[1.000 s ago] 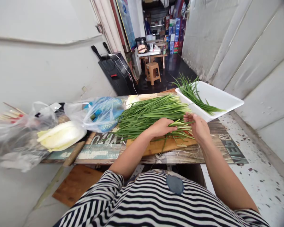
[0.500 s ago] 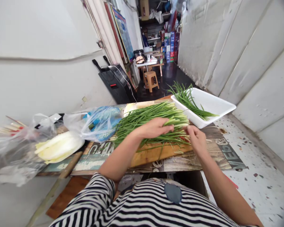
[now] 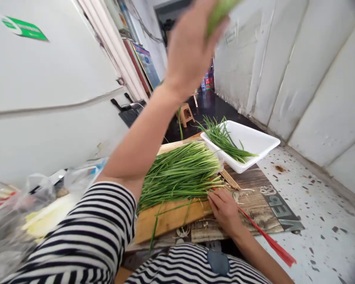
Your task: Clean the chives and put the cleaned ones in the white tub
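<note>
My left hand (image 3: pixel 192 51) is raised high in front of me, blurred by motion. It is closed around a bunch of garlic chives (image 3: pixel 220 15), part of which runs out of the top of the view; a few green blades hang below the wrist. My right hand (image 3: pixel 225 207) lies low on the table, fingers stretched out and touching the pale ends of the chive pile (image 3: pixel 180 173). A red strip (image 3: pixel 266 236) passes beneath it and trails to the right. The pile rests on a wooden board (image 3: pixel 171 221).
A white plastic tub (image 3: pixel 254 140) with some chives stands at the back right. Thin wooden sticks (image 3: pixel 230 179) lie beside the pile. At left are a pale cabbage (image 3: pixel 50 213) and clear plastic bags (image 3: pixel 8 232). Walls flank the table; a stool (image 3: pixel 185 115) stands beyond.
My left hand has lifted up and forward from the pile with the bunch of chives. My right hand has come away from the bunch and down to the table. The view has shifted.
</note>
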`<state>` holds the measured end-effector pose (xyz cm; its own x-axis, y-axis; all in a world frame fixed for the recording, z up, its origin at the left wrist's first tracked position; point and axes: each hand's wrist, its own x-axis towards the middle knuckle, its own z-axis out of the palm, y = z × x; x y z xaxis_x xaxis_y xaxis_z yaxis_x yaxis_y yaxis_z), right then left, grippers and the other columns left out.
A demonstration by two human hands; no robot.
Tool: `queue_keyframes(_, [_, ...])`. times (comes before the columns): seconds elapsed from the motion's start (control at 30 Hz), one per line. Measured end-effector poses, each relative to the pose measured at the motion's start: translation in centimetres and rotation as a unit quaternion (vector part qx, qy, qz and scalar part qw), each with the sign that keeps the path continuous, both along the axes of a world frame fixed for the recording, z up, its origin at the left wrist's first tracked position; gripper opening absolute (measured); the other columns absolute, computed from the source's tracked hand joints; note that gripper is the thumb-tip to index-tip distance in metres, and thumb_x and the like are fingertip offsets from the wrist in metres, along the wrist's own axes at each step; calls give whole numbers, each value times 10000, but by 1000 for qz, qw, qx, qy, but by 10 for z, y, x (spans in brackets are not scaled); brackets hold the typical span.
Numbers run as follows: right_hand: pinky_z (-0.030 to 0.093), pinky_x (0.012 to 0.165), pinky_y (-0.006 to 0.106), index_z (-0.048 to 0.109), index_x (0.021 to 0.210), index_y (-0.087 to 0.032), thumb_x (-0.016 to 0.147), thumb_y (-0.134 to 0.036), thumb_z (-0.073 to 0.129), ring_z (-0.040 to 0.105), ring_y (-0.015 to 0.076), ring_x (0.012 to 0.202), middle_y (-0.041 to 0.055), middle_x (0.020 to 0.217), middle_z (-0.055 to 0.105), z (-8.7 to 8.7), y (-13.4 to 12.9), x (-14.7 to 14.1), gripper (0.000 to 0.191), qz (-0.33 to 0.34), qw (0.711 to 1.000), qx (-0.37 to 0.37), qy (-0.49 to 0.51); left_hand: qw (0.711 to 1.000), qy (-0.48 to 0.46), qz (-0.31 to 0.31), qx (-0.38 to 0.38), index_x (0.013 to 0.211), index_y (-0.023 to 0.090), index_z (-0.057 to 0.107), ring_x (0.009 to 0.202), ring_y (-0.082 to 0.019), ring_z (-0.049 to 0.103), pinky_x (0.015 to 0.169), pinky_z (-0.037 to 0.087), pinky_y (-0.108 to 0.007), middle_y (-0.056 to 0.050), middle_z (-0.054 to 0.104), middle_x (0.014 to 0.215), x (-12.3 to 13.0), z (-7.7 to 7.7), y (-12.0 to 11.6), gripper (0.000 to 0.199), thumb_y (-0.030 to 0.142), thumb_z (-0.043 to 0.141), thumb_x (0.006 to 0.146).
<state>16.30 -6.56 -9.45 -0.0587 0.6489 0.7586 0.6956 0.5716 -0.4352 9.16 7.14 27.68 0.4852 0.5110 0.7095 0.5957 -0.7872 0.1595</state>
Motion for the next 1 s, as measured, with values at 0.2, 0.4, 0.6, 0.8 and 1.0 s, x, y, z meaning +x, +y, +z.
queue_keyframes(0.2, [513, 695, 363, 650, 1103, -226, 874, -88, 567, 593, 201, 779, 66, 887, 691, 3, -9, -1, 280, 2, 1000, 9, 7, 959, 260, -117, -2, 1081, 91, 601, 988, -226, 594, 901, 390, -357, -109, 649, 965, 110, -122, 76, 256, 259, 438, 976])
queue_keyframes(0.4, [520, 667, 375, 624, 1148, -248, 852, -68, 575, 609, 206, 744, 62, 899, 700, 3, -13, -2, 350, -3, 1000, 10, 13, 869, 392, -161, -254, 1183, 200, 621, 1075, -261, 586, 991, 378, -418, -130, 639, 1206, 146, -255, 113, 306, 307, 539, 908])
queue_keyframes(0.6, [521, 693, 366, 632, 1126, -231, 847, -63, 580, 599, 204, 766, 65, 903, 700, -1, -10, 0, 330, 4, 1000, 12, 11, 795, 437, -187, -377, 1171, 194, 671, 1043, -201, 621, 926, 458, -272, -75, 671, 1236, 151, -276, 119, 396, 280, 653, 785])
queue_keyframes(0.8, [510, 738, 364, 628, 1163, -153, 888, -74, 516, 579, 215, 833, 115, 951, 682, -1, -10, 3, 308, 2, 999, -5, -35, 825, 413, -210, -324, 1439, 160, 451, 1267, -267, 513, 1088, 387, -336, -101, 514, 1443, 130, -228, 104, 875, 256, 772, 631])
queue_keyframes(1.0, [473, 696, 321, 687, 972, -158, 939, -138, 482, 557, 188, 756, 83, 828, 676, 5, -13, -21, 209, 12, 996, -11, -93, 882, 378, -201, -195, 1445, 80, 408, 1340, -211, 442, 1145, 305, -310, -120, 468, 1478, 28, -159, 12, 619, 228, 564, 865])
